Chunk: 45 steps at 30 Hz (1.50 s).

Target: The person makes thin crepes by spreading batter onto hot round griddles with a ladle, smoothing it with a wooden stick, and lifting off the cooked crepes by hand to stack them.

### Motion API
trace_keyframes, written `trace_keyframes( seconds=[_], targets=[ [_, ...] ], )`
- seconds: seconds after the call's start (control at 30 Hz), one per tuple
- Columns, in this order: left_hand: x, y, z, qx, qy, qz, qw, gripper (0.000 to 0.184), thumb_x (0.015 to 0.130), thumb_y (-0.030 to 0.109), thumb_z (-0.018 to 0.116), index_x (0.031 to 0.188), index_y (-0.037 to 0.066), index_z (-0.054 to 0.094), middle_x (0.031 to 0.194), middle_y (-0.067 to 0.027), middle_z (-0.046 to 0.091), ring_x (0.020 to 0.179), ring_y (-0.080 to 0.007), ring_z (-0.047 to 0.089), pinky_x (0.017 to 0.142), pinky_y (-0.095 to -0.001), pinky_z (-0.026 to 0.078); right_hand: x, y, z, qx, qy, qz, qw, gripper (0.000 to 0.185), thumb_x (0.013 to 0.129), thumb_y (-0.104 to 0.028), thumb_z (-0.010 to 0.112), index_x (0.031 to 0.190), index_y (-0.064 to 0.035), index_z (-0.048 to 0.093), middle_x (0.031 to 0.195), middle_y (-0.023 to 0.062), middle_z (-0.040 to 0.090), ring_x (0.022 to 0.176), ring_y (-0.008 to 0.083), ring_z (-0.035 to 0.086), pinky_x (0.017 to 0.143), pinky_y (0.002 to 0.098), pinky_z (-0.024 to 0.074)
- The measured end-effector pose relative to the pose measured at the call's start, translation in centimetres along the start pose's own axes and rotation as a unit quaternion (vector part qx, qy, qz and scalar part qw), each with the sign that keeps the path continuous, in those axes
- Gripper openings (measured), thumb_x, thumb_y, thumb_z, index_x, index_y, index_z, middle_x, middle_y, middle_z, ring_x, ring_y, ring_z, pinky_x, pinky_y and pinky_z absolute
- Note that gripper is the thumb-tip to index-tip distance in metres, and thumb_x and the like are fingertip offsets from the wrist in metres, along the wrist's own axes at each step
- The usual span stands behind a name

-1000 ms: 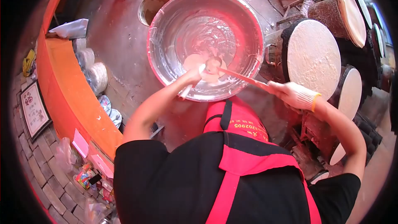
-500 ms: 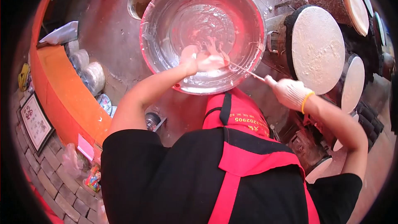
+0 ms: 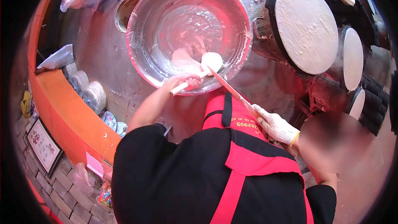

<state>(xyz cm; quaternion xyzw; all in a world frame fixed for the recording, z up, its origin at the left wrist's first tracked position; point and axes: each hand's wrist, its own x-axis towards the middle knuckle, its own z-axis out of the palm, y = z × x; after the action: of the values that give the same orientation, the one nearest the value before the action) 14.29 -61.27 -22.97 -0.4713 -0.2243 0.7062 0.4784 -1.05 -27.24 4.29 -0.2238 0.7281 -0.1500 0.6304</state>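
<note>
My left hand (image 3: 190, 81) is closed around the pale handle of a ladle (image 3: 212, 62). The ladle's round head looks coated white and sits over the near part of a large metal basin (image 3: 133, 52). Wet, pale batter (image 3: 184, 56) lies in the basin, smeared over its bottom and wall. A white knit glove covers my right hand (image 3: 275, 126), which grips one end of a long flat scraper (image 3: 234, 92). The scraper's far tip meets the ladle's head or lies just in front of it; I cannot tell which.
Round griddles (image 3: 306, 29) with white tops line the right side. Behind the basin's left edge stands a metal pot (image 3: 124, 12). An orange counter (image 3: 74, 108) curves along the left, with wrapped stacks (image 3: 94, 95) beside it. A blurred patch hides part of the lower right.
My left hand has drawn back toward the basin's near rim, bringing the ladle into plain view. My right hand has come lower and nearer, the scraper now steeper. The whole view has shifted somewhat.
</note>
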Motion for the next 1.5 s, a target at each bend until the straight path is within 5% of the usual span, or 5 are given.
trace_keyframes(
  seconds=[0.33,0.63,0.9,1.27,1.5],
  targets=[
    [-6.1,-18.6,2.1,0.006,-0.302,0.381,0.874,0.013,0.098,0.006,0.035,0.106,-0.002,0.041,0.066,-0.003,0.036,0.044,-0.0081,0.036,0.03,-0.0205,0.033,-3.3,4.0,6.6,-0.222,0.143,-0.156,0.952,0.062,0.092,-0.017,0.047,0.148,-0.0248,0.021,0.085,0.0182,0.062,0.073,0.0357,0.063,0.067,0.0462,0.0495],
    [-18.4,-37.2,11.9,0.206,-0.202,0.569,0.77,0.012,0.097,0.005,0.037,0.106,-0.004,0.038,0.068,-0.0029,0.037,0.047,-0.0083,0.04,0.032,-0.0204,0.036,-6.5,1.6,5.9,-0.272,0.363,-0.391,0.801,0.068,0.084,-0.007,0.055,0.146,-0.0212,0.031,0.075,0.0114,0.057,0.06,0.0303,0.06,0.057,0.0424,0.0495],
    [-23.7,-44.1,17.8,0.288,-0.215,0.559,0.747,0.014,0.1,0.01,0.032,0.102,-0.003,0.036,0.068,-0.0029,0.037,0.048,-0.0103,0.042,0.035,-0.0238,0.038,-9.5,-2.1,2.1,-0.272,0.461,-0.435,0.724,0.068,0.081,0.0,0.055,0.144,-0.0177,0.036,0.075,0.0097,0.057,0.062,0.0277,0.061,0.057,0.0388,0.05],
    [-16.6,-23.1,14.9,0.144,-0.28,0.337,0.888,0.018,0.098,0.01,0.037,0.081,0.002,0.035,0.067,-0.002,0.041,0.051,-0.0107,0.044,0.043,-0.0221,0.047,-1.5,4.9,8.0,-0.337,0.503,-0.301,0.737,0.061,0.087,-0.013,0.057,0.142,-0.026,0.038,0.065,0.0079,0.052,0.05,0.026,0.057,0.046,0.0389,0.0472],
    [-23.5,-33.5,19.9,0.204,-0.281,0.33,0.878,0.018,0.1,0.012,0.032,0.09,-0.001,0.039,0.07,-0.0024,0.04,0.053,-0.0116,0.045,0.043,-0.0247,0.043,-6.4,0.6,3.5,-0.346,0.572,-0.336,0.664,0.056,0.087,-0.013,0.056,0.14,-0.026,0.043,0.064,0.0062,0.049,0.046,0.0237,0.054,0.044,0.0386,0.0461]
  ],
)
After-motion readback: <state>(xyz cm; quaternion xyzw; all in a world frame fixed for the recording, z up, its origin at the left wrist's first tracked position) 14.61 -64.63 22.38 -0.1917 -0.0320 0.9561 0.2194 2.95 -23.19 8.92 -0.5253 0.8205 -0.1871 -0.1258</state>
